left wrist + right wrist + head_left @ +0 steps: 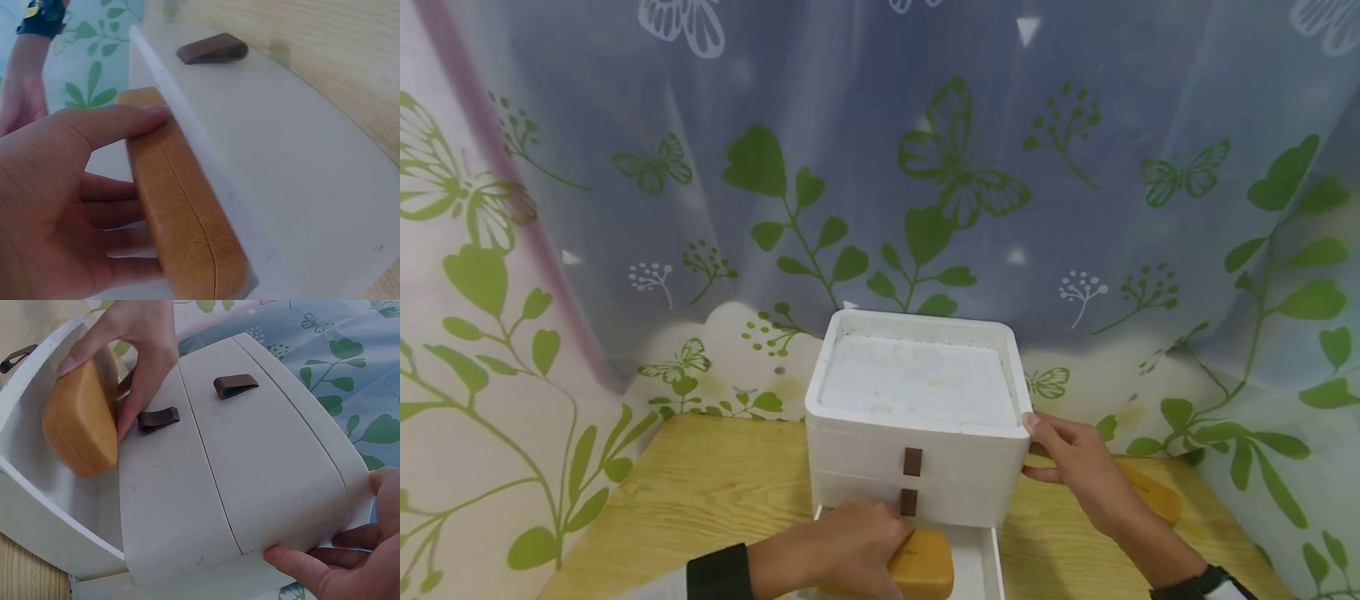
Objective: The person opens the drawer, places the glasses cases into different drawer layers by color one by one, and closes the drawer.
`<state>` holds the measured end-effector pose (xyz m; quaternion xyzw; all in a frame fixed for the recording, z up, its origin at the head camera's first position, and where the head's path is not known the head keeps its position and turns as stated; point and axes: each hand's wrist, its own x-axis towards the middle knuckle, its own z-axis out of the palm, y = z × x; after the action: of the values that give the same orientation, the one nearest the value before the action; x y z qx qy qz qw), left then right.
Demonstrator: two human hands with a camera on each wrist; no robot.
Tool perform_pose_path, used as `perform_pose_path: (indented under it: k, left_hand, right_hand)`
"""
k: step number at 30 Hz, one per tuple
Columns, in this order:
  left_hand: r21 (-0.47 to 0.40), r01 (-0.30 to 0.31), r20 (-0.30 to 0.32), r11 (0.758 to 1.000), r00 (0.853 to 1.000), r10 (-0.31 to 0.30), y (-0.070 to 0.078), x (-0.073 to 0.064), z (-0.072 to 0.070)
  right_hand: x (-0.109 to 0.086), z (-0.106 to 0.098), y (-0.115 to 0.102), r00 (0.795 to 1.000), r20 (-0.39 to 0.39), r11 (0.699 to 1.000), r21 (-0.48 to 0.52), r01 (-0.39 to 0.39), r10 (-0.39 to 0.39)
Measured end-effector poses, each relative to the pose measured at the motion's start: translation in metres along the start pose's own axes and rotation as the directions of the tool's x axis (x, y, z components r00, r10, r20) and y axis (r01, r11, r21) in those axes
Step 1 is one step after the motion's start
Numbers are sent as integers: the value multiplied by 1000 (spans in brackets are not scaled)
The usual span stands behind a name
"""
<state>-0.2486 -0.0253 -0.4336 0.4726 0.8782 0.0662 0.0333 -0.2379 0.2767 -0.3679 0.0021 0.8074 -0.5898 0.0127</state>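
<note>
My left hand (850, 546) grips a tan glasses case (925, 571), thumb on one side and fingers on the other. A seam runs along the case (194, 212) in the left wrist view. It is inside the pulled-out bottom drawer (37, 503) of a white drawer cabinet (865, 450), beside the drawer's front wall. The right hand (1086, 475) rests against the cabinet's right side, one fingertip at the top rim and others lower on the side wall. Two upper drawers, with brown tab pulls (236, 385), are closed.
Another tan case (1153, 496) lies on the wood-grain table (722, 475), partly behind the right forearm. The cabinet's top is a shallow rimmed tray (917, 375). A curtain (850, 167) with leaves and butterflies hangs close behind the cabinet.
</note>
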Motion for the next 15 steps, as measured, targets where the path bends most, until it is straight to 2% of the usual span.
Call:
perform_pose_path:
  k: [3, 10, 15]
  left_hand:
    - [5, -8, 4, 1000, 1000, 8, 0, 5, 5]
    - [-60, -33, 45, 998, 998, 36, 0, 13, 13]
    - [-64, -51, 59, 997, 997, 55, -1, 17, 24]
  right_hand:
    - [0, 0, 0, 1000, -2, 1000, 2, 0, 0]
    - [-1, 0, 0, 1000, -8, 1000, -1, 4, -4]
    - [-1, 1, 0, 1000, -7, 1000, -5, 7, -7]
